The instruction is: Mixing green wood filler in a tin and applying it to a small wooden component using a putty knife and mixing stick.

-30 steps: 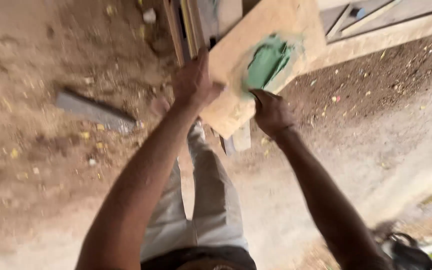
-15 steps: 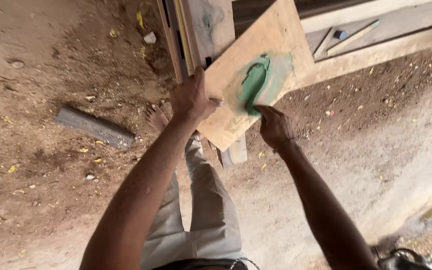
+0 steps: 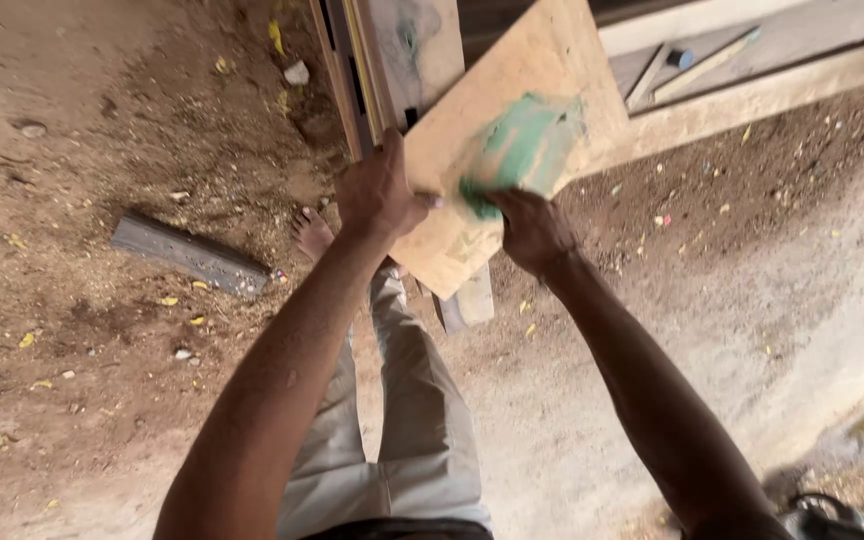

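Observation:
A tan plywood board (image 3: 542, 60) slants across the upper middle of the head view, smeared with a green patch of paste (image 3: 517, 148). My left hand (image 3: 377, 190) grips the board's left edge, thumb on top. My right hand (image 3: 527, 228) is pressed to the board at the lower end of the green patch, fingers closed; whatever it holds is hidden under the fingers. My grey trouser leg (image 3: 402, 400) and a bare foot (image 3: 310, 232) show below the board.
Upright timber strips (image 3: 367, 60) stand behind the board's left edge. A grey metal bar (image 3: 187, 252) lies on the dirt at left. A pale wooden bench with sticks on it (image 3: 742, 70) runs across the upper right. A dark tool (image 3: 832, 515) sits at the bottom right.
My right hand has swept down and left across the board, spreading the thick green lump into a wider, thinner smear. My left hand has kept its grip on the edge.

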